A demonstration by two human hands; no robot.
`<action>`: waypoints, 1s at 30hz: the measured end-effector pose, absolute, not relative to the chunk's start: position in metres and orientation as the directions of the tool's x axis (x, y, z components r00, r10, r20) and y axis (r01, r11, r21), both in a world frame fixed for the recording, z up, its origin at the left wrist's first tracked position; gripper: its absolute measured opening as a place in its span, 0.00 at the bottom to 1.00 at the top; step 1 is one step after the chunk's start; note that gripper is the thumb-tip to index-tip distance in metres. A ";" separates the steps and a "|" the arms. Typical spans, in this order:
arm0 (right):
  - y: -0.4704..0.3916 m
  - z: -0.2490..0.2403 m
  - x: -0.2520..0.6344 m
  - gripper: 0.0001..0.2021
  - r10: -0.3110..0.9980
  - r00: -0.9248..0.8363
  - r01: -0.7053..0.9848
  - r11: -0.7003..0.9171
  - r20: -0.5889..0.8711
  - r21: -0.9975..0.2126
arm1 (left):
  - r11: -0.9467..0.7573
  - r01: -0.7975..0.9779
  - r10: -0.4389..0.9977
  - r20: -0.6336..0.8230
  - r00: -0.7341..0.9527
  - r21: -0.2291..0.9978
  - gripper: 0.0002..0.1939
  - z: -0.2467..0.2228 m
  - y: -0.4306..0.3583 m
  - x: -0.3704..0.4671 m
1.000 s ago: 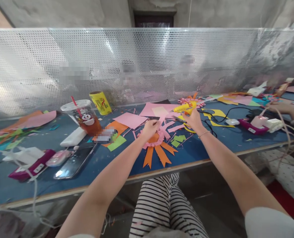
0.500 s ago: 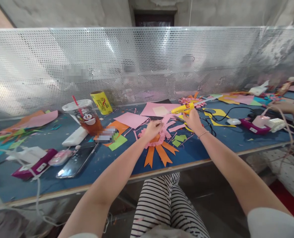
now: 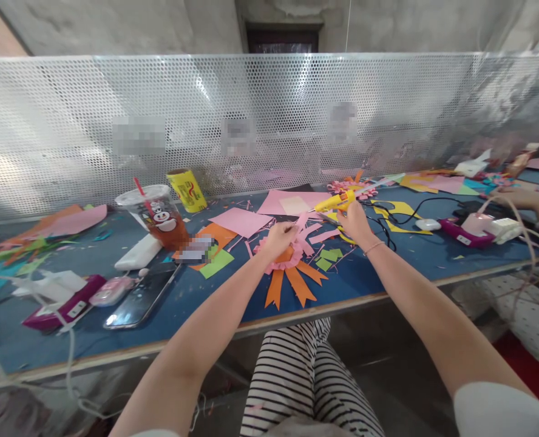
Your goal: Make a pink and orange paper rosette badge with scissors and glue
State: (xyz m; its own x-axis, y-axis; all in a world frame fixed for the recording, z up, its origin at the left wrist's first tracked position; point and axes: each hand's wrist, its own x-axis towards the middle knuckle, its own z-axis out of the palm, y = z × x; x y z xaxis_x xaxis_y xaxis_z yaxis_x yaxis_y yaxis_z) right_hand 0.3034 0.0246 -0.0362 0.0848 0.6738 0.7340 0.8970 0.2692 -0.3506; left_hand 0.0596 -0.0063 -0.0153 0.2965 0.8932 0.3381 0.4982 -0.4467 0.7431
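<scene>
My left hand (image 3: 280,239): fingertips pinched together on a pink strip (image 3: 302,221), which slants up and away from them.
My right hand (image 3: 353,220): fingers wrapped around a yellow glue gun (image 3: 335,201), its nozzle pointing left at the strip; whether they touch, I cannot tell.
Rosette (image 3: 291,262): under my left hand, which partly hides its pink ruffle; orange tails (image 3: 300,285) fan out toward me.
Scissors (image 3: 346,239): yellow handles just below my right hand.
Second rosette (image 3: 352,187): just beyond my right hand.
Drink cup (image 3: 162,221): well left of my left hand.
</scene>
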 end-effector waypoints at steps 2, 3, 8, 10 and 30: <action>0.025 -0.037 0.305 0.11 0.673 0.074 0.905 0.264 0.736 -0.333 | -0.449 0.495 0.892 0.337 0.303 0.744 0.16 -0.015 -0.006 0.059; 0.026 -0.037 0.306 0.11 0.672 0.070 0.910 0.260 0.737 -0.323 | -0.449 0.493 0.892 0.336 0.304 0.745 0.16 -0.015 -0.006 0.059; 0.024 -0.036 0.306 0.13 0.663 0.064 0.925 0.241 0.745 -0.294 | -0.468 0.481 0.882 0.359 0.304 0.742 0.16 -0.013 -0.006 0.059; 0.023 -0.034 0.305 0.16 0.662 0.063 0.932 0.229 0.747 -0.281 | -0.472 0.462 0.879 0.364 0.308 0.750 0.17 -0.013 -0.006 0.059; -0.002 -0.026 0.273 0.16 0.495 -0.472 0.787 0.610 0.729 0.095 | -0.094 -0.180 0.987 0.115 0.113 0.979 0.09 -0.019 0.006 0.058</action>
